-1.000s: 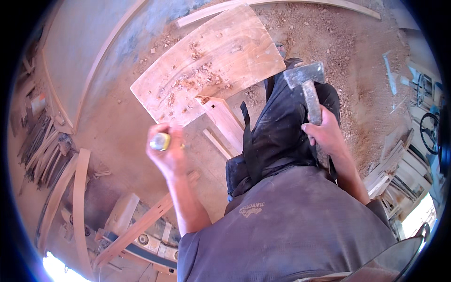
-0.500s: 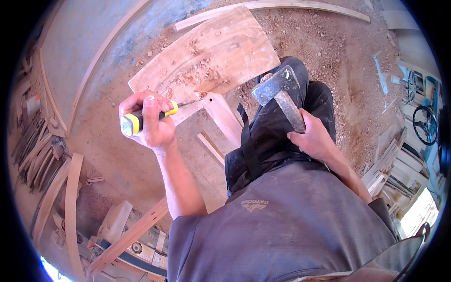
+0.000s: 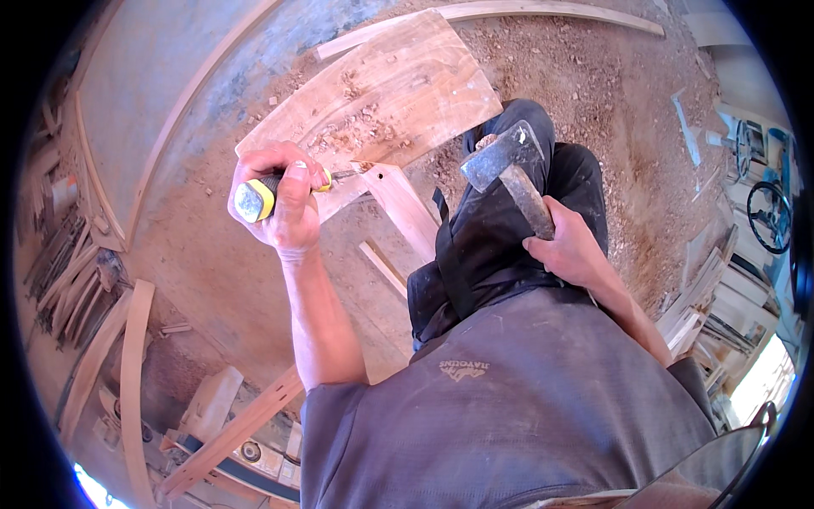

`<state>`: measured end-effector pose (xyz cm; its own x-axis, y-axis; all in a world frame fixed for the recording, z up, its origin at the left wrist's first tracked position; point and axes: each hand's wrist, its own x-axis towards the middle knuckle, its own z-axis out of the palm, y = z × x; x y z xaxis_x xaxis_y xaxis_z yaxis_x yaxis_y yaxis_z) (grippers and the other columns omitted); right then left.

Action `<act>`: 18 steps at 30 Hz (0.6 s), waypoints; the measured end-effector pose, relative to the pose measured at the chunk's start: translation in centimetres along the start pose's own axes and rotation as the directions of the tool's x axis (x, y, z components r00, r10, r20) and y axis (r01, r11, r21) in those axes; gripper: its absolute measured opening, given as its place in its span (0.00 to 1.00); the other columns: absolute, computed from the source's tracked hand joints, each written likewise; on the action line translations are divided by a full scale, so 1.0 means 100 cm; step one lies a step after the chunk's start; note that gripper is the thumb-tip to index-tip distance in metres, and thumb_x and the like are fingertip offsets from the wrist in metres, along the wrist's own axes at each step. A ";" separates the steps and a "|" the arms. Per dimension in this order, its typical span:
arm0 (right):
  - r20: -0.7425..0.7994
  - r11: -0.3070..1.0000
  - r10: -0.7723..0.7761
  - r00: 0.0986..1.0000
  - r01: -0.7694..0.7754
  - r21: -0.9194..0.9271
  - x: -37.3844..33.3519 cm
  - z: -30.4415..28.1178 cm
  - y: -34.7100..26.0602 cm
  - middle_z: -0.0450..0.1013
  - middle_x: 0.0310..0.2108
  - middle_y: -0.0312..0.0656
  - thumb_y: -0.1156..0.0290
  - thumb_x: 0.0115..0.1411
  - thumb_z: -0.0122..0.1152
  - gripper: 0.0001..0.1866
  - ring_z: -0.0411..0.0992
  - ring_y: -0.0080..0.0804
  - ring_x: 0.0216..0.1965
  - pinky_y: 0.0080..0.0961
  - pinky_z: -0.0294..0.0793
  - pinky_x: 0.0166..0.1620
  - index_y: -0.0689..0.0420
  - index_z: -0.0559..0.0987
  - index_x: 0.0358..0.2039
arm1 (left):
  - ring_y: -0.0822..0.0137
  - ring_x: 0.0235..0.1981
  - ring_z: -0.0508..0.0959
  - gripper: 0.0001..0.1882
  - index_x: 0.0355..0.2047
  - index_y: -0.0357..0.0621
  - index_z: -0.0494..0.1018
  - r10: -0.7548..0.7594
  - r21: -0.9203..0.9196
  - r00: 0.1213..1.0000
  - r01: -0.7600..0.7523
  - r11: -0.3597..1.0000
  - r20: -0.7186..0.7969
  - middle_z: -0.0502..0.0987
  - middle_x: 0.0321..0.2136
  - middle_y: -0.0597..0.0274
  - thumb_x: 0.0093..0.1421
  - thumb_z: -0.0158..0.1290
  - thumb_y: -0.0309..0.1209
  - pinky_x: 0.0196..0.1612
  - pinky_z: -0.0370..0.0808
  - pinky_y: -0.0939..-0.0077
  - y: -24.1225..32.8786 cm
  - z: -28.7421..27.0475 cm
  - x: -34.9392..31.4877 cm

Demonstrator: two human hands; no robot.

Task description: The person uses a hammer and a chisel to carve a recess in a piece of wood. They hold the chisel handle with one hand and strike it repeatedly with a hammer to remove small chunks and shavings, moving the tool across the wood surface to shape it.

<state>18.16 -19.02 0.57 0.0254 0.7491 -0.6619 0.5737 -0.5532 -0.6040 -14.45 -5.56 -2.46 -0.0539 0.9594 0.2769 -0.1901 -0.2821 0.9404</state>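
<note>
My left hand (image 3: 284, 204) is wrapped round the yellow and black handle of a chisel (image 3: 256, 199). The chisel's thin metal blade points right, its tip at the end of a pale wooden beam (image 3: 403, 208); whether it touches is hard to tell. A small dark hole shows near that end of the beam. In my right hand (image 3: 570, 242) is the short handle of a hatchet (image 3: 502, 159) with a worn grey head, held over my dark trousers. Beyond the beam's end lies a wide wooden board (image 3: 407, 93) with chips scattered on it.
A long curved wooden strip (image 3: 509, 10) lies behind the board. A thin wood strip (image 3: 383, 267) rests left of my knee. Timber offcuts (image 3: 76, 280) are piled at the left, and a drilled beam (image 3: 233, 433) lies lower left. Wood chips litter the floor. A black handwheel (image 3: 767, 216) stands far right.
My left hand has shifted slightly up and to the right with the chisel, and its handle has turned a little. The hatchet has barely moved in my right hand.
</note>
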 end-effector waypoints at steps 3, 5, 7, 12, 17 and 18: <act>0.047 0.998 0.047 0.998 -0.045 -0.042 -0.001 -0.004 -0.006 0.78 0.42 0.66 0.69 0.54 0.66 0.27 0.77 0.61 0.48 0.41 0.74 0.52 0.69 0.73 0.51 | 0.68 0.20 0.70 0.05 0.34 0.36 0.68 0.004 0.005 1.000 -0.004 1.000 0.010 0.71 0.20 0.54 0.57 0.52 0.23 0.25 0.73 0.70 0.000 -0.001 -0.001; 0.043 0.998 0.048 0.998 -0.047 -0.041 -0.002 -0.004 -0.005 0.78 0.41 0.66 0.68 0.54 0.65 0.27 0.77 0.61 0.47 0.41 0.74 0.51 0.69 0.73 0.51 | 0.68 0.20 0.70 0.05 0.33 0.36 0.68 0.001 0.013 1.000 -0.001 1.000 0.022 0.72 0.20 0.54 0.57 0.52 0.22 0.25 0.73 0.71 0.000 -0.001 0.000; 0.050 0.998 0.060 0.997 -0.058 -0.028 -0.002 -0.004 -0.004 0.78 0.41 0.65 0.68 0.54 0.65 0.26 0.77 0.61 0.47 0.41 0.74 0.51 0.69 0.73 0.51 | 0.68 0.21 0.70 0.05 0.32 0.36 0.68 -0.010 0.041 0.998 0.007 0.999 0.069 0.72 0.21 0.54 0.56 0.51 0.22 0.25 0.73 0.71 0.002 0.001 0.002; 0.013 0.999 0.035 0.999 -0.034 -0.003 -0.003 0.000 0.000 0.77 0.35 0.51 0.72 0.54 0.66 0.22 0.75 0.36 0.39 0.34 0.73 0.47 0.66 0.74 0.48 | 0.68 0.21 0.70 0.05 0.32 0.35 0.69 -0.037 0.075 0.993 0.028 0.997 0.114 0.72 0.21 0.54 0.55 0.52 0.23 0.25 0.73 0.71 0.005 0.004 0.008; 0.052 0.998 0.056 0.997 -0.055 -0.022 -0.005 -0.004 -0.008 0.77 0.41 0.65 0.69 0.54 0.64 0.25 0.76 0.61 0.47 0.42 0.73 0.51 0.68 0.73 0.51 | 0.68 0.21 0.70 0.05 0.33 0.35 0.70 -0.011 -0.040 0.992 0.016 0.999 0.123 0.71 0.20 0.55 0.56 0.52 0.24 0.25 0.74 0.70 0.003 -0.002 0.011; 0.054 0.998 0.056 0.997 -0.054 -0.026 -0.005 -0.003 -0.008 0.77 0.41 0.65 0.69 0.54 0.64 0.25 0.76 0.61 0.47 0.42 0.73 0.51 0.68 0.73 0.51 | 0.68 0.21 0.70 0.05 0.33 0.36 0.70 -0.019 -0.012 0.992 0.021 1.000 0.127 0.71 0.20 0.55 0.57 0.52 0.24 0.25 0.74 0.70 0.003 -0.002 0.011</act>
<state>17.94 -18.80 1.57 0.0129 0.6963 -0.7177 0.5925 -0.5834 -0.5554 -14.78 -4.64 -1.89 0.0751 0.9565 0.2819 -0.2029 -0.2621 0.9434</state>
